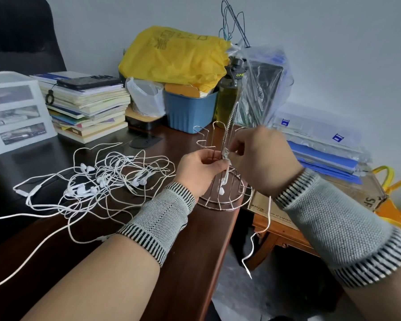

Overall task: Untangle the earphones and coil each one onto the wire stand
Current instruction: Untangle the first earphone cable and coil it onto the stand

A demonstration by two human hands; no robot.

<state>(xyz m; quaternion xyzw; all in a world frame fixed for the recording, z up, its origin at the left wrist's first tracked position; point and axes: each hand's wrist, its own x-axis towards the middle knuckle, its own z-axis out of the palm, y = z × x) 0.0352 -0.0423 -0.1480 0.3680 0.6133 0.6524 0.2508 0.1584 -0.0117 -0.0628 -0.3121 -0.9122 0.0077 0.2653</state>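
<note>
Hands: left hand (pixel 200 169) and right hand (pixel 262 156) both pinch a white earphone cord (pixel 227 156) at the wire stand (pixel 225 200), frame centre
Tangle: remaining earphones (pixel 107 177) heaped centre-left on the dark table (pixel 190 239)

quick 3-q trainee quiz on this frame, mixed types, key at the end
1. True or false: the wire stand sits near the desk's right edge.
2. Where does the tangled pile of earphones lie relative to the stand? A) left B) right C) behind
3. Fill in: the cord hanging below the right hand dangles off the desk's ____.

Key: 1 true; 2 A; 3 edge. Both hands, left hand included, pinch the cord being wound at the stand's upright.
</note>
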